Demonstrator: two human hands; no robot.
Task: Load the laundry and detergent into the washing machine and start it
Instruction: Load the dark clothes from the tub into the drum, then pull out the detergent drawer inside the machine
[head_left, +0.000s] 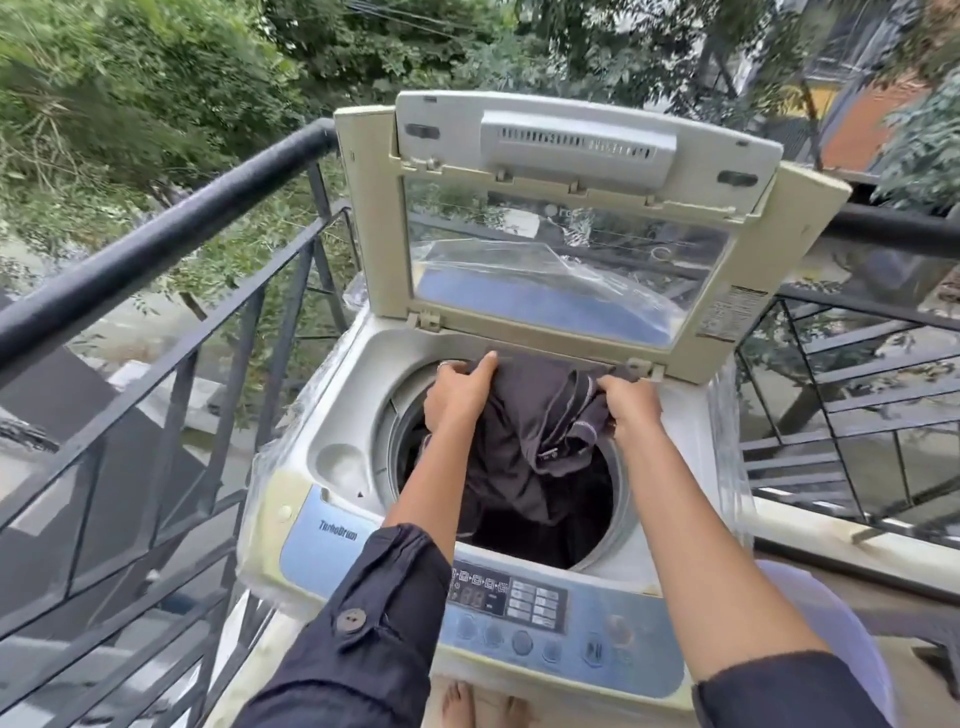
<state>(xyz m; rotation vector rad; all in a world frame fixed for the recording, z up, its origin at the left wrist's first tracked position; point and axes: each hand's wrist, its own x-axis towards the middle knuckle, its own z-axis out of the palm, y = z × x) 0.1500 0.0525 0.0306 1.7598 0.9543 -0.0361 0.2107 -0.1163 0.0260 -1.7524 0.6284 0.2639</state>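
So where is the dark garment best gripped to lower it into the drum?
By its top edge, from above, one hand at each end, as the left hand and right hand do now. The dark garment hangs in loose folds over the drum opening, so holding that edge spread probably lets it drop straight in.

Top-loader washing machine (332, 457), off-white with a blue control panel (561, 623) at the front, lid (571, 228) flipped up and standing open. A dark grey garment (540, 431) hangs bunched over the back edge of the drum opening, draping down into the tub.
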